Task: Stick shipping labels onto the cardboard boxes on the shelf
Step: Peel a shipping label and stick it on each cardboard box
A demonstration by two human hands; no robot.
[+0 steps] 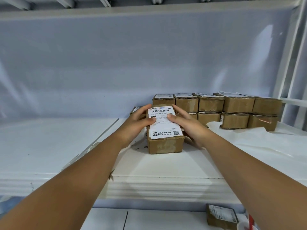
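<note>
Both hands on labelled box, white shelf [166, 166].
Left hand [136, 123] and right hand [186, 123] clasp the cardboard box [166, 145]; thumbs press its shipping label [163, 125].

Arms outstretched; left grip [135, 125], right grip [187, 126] curled.

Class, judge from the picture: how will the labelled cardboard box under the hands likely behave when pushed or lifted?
The box is low and flat-based, so it should slide on the smooth shelf rather than tip. Its scuffed front suggests walls that dent if squeezed hard. The left hand and right hand flank it easily, so it is probably light.
</note>
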